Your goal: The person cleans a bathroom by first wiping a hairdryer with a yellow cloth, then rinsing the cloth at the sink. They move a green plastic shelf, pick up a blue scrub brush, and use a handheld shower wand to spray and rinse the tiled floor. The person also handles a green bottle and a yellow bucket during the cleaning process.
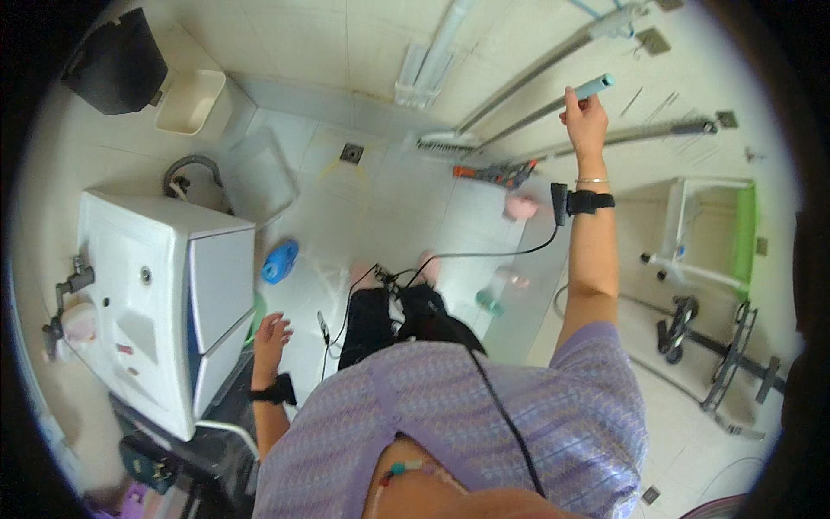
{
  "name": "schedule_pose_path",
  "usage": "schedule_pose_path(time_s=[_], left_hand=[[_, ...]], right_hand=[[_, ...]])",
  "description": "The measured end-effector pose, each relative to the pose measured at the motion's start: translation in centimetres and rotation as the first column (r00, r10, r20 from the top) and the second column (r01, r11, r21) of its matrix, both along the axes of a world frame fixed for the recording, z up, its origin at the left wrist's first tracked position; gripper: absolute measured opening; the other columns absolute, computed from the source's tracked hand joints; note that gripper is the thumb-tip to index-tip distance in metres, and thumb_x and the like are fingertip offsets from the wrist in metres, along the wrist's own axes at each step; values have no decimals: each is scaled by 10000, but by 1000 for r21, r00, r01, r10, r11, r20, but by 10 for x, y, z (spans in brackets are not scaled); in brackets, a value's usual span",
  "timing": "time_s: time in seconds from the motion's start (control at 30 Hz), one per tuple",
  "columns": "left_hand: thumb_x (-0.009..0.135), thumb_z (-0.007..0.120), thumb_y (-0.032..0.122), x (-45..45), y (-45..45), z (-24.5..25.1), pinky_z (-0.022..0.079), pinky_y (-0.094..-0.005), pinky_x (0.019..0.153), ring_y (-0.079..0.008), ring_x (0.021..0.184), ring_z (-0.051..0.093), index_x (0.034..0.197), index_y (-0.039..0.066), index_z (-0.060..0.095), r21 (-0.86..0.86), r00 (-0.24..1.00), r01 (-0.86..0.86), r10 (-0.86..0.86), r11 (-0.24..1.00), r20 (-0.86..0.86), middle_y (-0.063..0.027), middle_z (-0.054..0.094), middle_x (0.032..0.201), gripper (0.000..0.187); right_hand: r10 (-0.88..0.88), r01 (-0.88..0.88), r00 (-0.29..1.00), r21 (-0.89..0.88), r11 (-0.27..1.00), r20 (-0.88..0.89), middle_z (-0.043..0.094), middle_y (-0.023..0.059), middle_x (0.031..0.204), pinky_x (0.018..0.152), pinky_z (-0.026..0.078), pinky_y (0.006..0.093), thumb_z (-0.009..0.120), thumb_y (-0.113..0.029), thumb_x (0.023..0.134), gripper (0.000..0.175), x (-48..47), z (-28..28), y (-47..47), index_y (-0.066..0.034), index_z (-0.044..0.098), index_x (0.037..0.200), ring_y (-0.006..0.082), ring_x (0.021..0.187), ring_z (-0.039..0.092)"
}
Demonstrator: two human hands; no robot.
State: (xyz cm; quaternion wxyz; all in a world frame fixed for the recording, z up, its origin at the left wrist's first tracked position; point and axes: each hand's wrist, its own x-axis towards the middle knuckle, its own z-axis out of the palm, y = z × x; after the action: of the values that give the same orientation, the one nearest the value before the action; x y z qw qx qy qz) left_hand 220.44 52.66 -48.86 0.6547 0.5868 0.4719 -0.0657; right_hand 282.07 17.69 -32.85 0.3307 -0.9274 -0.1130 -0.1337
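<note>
My right hand [585,123] is raised toward the tiled wall and closed around the pale teal grip [593,86] at the top of a long-handled cleaning tool. Its grey pole [519,125] slants down to the floor, by a white head with dark bristles [446,145]; I cannot tell whether that head belongs to this pole or the one beside it. My left hand [272,335] hangs beside the white washbasin cabinet [224,285], fingers loosely apart and holding nothing. A blue plastic bottle [280,261] stands or lies on the floor ahead of it.
Another grey pole [532,78] leans alongside, and a grey and orange mop head [496,174] rests by the wall. A white washbasin [139,311], a translucent tub [259,175] and a floor drain [351,153] are leftward. At right hang a green-and-white folding frame [746,233] and metal brackets.
</note>
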Motion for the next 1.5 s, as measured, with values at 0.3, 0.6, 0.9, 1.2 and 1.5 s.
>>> schedule_pose_path(time_s=[0.3,0.6,0.9,1.2,1.5], left_hand=[[983,519,240,47,35,11,493,-285,786,-175,920,636,1250,48,537,-70,928,356,-362,932,-88,-115,654,1097,330],[984,528,243,73,3,1,501,-301,794,-175,911,641,1235,47,554,-80,825,558,-563,826,-49,-111,657,1100,320],[981,539,227,59,-64,7,498,-290,778,-163,906,644,1234,61,570,-60,697,711,-713,701,-72,-91,661,1087,304],[997,537,256,41,-100,20,490,-270,772,-131,904,617,1228,68,566,-61,586,799,-798,598,-145,-53,650,1094,299],[995,536,198,57,-77,16,483,-234,736,-109,868,600,1221,51,564,-152,568,798,-812,583,-130,-48,640,1060,271]], right_hand=[[314,121,663,511,851,-680,653,101,1049,803,554,315,605,-271,938,300,-199,-79,-41,-88,550,1169,167,947,647],[154,597,619,588,546,-770,645,152,1001,818,547,353,480,-459,960,481,-388,-104,-129,-36,559,1176,208,886,640],[-11,646,637,526,553,-771,654,142,958,727,551,263,582,-182,953,227,-544,-149,-194,-28,616,1116,158,744,659],[363,903,361,419,95,-859,534,92,1006,692,529,307,648,-251,919,540,-640,-212,-249,-14,422,1350,225,851,615],[-70,960,6,-14,280,-998,541,92,802,393,324,279,513,-270,967,487,-687,-249,-246,-96,411,1410,153,482,465]])
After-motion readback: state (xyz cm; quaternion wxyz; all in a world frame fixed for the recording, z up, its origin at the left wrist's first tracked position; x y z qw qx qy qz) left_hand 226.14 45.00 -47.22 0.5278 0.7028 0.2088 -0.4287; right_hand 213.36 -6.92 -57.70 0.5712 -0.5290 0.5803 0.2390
